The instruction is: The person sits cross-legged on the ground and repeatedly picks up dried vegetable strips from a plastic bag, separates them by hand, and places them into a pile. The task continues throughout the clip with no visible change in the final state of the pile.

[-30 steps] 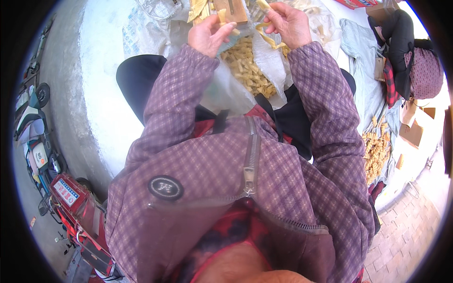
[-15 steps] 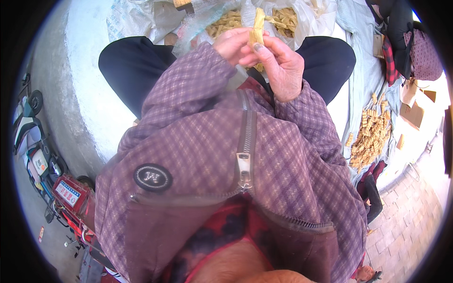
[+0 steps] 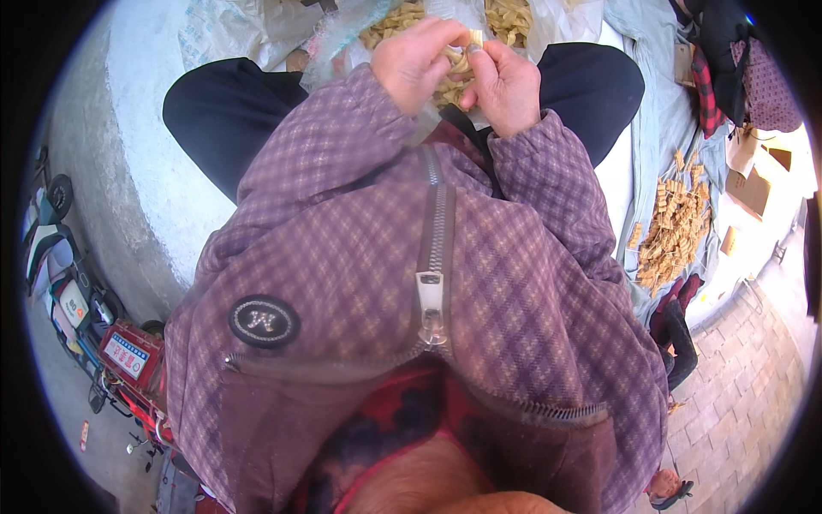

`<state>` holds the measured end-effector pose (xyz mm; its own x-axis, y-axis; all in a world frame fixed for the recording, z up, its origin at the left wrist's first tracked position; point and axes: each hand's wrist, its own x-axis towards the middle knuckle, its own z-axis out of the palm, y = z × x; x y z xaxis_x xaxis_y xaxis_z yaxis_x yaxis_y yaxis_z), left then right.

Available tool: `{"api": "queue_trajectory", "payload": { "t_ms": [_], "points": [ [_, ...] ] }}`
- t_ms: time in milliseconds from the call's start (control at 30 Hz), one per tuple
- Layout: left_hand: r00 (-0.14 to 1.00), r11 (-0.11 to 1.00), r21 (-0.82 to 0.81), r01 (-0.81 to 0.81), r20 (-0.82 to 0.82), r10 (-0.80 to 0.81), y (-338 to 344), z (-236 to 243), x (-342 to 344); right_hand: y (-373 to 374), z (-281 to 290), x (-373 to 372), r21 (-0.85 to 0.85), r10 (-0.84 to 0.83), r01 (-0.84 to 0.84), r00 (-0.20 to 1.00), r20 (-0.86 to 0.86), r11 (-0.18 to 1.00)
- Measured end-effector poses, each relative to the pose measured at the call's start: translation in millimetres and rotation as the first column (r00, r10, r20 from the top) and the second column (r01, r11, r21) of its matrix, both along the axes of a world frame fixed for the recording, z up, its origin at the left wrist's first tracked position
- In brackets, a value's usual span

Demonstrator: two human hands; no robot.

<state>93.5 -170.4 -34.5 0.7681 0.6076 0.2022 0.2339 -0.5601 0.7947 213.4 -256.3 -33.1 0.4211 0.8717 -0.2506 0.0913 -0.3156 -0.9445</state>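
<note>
A pale yellow strip (image 3: 476, 38), apparently folded and food-like, is pinched between my two hands above my lap. My right hand (image 3: 507, 90) grips it between thumb and fingers. From the other side, the fingertips of my left hand (image 3: 415, 67) close on its edge, with the remaining fingers curled. Below and between the hands lie more loose yellow strips (image 3: 452, 88). Beyond them, two heaps of similar strips sit in clear plastic bags, one heap on the left (image 3: 401, 24) and one on the right (image 3: 509, 20).
To my right, a pile of skewered wavy strips (image 3: 675, 230) rests on a pale cloth sheet (image 3: 638, 111). Opened cardboard boxes (image 3: 749, 188) stand past it. On the far left are parked scooters (image 3: 68, 291) and a red vehicle (image 3: 128, 360). Another person (image 3: 668, 488) appears at lower right.
Both hands have moved slightly up and away from me. The strip, upright and long before, now shows only a short piece between the fingertips. My left hand has turned and lifted.
</note>
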Motion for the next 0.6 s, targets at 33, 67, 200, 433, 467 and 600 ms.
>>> {"api": "queue_trajectory", "payload": {
  "t_ms": [33, 67, 200, 433, 467, 600],
  "points": [
    [0.995, 0.998, 0.069, -0.003, 0.097, -0.004, 2.3, -3.0, 1.9, 1.0, 0.7, 2.3, -0.018, 0.011, -0.014, 0.990, -0.142, 1.000],
    [0.981, 0.990, 0.138, -0.011, 0.193, -0.015, 5.6, -6.8, 3.8, 1.5, -0.2, 5.5, -0.034, 0.019, -0.030, 0.959, -0.281, 0.999],
    [0.972, 0.964, -0.125, 0.235, 0.036, -0.232, 19.7, -24.8, -9.8, -1.9, -18.7, 20.1, -0.044, 0.236, -0.304, 0.815, -0.530, 0.952],
    [0.999, 0.919, -0.391, 0.042, 0.012, -0.041, 13.3, -29.0, -11.0, -4.1, -9.4, 0.0, 0.021, 0.105, -0.102, 0.973, -0.204, 0.995],
    [0.998, 0.858, -0.513, 0.033, 0.058, -0.003, 16.8, -34.7, -12.8, -3.7, -7.2, -0.9, 0.058, 0.114, -0.104, 0.971, -0.212, 0.993],
    [0.999, 0.707, -0.706, -0.047, -0.030, 0.037, 20.7, -29.5, -10.3, -4.8, -11.2, -2.3, 0.050, 0.102, -0.096, 0.984, -0.147, 0.994]
  ]
}}
